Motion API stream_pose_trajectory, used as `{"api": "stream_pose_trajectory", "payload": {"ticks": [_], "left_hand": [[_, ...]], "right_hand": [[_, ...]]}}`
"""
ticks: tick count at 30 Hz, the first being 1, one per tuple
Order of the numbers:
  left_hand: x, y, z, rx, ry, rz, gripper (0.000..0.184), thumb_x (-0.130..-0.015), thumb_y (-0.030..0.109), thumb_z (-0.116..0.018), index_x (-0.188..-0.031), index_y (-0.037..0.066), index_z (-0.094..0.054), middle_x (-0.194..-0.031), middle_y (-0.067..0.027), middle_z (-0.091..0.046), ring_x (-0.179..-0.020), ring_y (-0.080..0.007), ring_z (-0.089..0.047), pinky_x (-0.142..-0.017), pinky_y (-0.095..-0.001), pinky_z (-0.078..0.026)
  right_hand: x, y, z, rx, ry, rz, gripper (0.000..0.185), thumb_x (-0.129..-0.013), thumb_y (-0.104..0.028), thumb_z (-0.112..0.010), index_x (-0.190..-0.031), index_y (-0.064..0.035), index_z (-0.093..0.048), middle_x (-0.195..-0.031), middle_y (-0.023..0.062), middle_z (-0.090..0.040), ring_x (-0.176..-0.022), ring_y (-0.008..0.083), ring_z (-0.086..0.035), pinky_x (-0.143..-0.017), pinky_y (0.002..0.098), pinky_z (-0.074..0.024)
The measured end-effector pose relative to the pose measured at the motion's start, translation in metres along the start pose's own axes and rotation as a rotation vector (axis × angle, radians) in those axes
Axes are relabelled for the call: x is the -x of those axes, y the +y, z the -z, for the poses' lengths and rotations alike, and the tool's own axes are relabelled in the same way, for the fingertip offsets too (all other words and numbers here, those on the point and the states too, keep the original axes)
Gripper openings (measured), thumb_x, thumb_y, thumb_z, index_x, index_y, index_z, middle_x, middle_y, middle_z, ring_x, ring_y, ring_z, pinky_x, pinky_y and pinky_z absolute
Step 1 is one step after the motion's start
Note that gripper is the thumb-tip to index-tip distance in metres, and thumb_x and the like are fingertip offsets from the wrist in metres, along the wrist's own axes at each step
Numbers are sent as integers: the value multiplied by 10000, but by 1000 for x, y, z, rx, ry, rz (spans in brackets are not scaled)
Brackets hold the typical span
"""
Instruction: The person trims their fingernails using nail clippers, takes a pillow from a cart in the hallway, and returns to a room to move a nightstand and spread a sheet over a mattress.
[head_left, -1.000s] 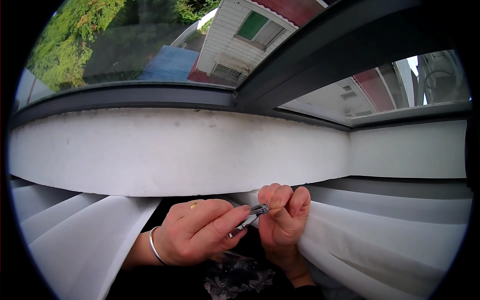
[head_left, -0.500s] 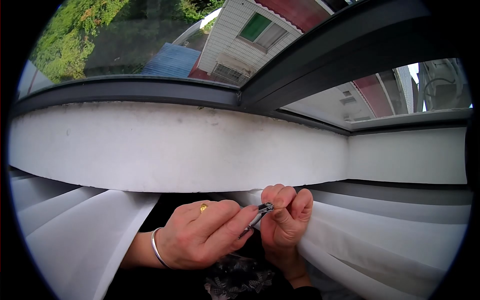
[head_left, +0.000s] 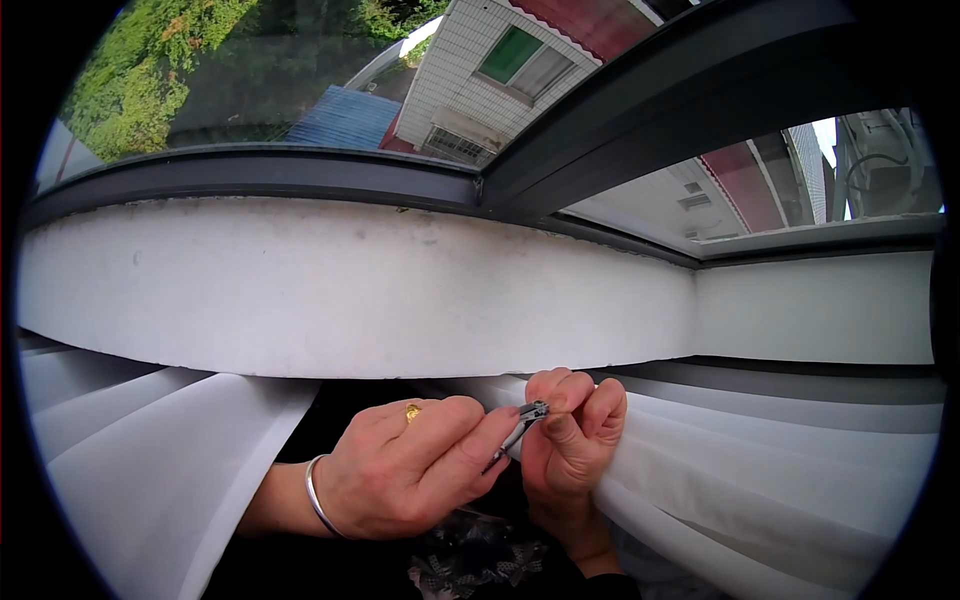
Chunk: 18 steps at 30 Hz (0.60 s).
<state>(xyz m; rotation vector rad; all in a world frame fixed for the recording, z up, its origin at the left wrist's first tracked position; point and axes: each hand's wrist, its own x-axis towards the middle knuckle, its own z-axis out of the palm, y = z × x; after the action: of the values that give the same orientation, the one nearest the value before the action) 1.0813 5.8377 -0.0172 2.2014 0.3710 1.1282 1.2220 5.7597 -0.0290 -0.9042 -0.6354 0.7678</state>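
Observation:
A small metal nail clipper [head_left: 522,424] is pinched between the thumb and fingers of my left hand [head_left: 405,468], which wears a gold ring and a silver bangle. The clipper's head points up and right, against the fingertips of my right hand [head_left: 572,440]. That hand is curled closed with the thumb bent inward, and I see nothing held in it. Exactly which nail lies at the jaws is hard to make out. Both hands are close together in front of my dark clothing [head_left: 470,550].
A white window sill [head_left: 360,290] runs across just beyond my hands, below a dark window frame [head_left: 330,178]. White curtains hang on the left [head_left: 170,450] and right [head_left: 760,470]. Trees and a tiled building [head_left: 460,80] show through the glass.
The nail clipper has tilted slightly and its head sits a little higher against the right fingertips. Both hands stay almost in place; the view has shifted very slightly.

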Motion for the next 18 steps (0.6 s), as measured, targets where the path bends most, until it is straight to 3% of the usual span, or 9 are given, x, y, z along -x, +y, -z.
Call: {"api": "stream_pose_trajectory", "payload": {"ticks": [11,18], "left_hand": [[-4,1,-4,-1,6,-6,248,-668,55,-634,-882,-53,-571,-669,-87,-530,-502,-175,-530,-415,-249,-425],[-8,3,0,53,-29,107,316,-599,55,-673,-891,-26,-583,-690,-75,-537,-526,-173,-537,-421,-246,-427]], "right_hand": [[-2,0,2,106,9,89,404,-656,110,-636,-655,-109,-296,-649,59,-519,-595,171,-439,-592,326,-379],[-2,-1,2,134,14,112,401,-654,105,-646,-652,-111,-308,-668,60,-530,-600,168,-444,-590,322,-383]]}}
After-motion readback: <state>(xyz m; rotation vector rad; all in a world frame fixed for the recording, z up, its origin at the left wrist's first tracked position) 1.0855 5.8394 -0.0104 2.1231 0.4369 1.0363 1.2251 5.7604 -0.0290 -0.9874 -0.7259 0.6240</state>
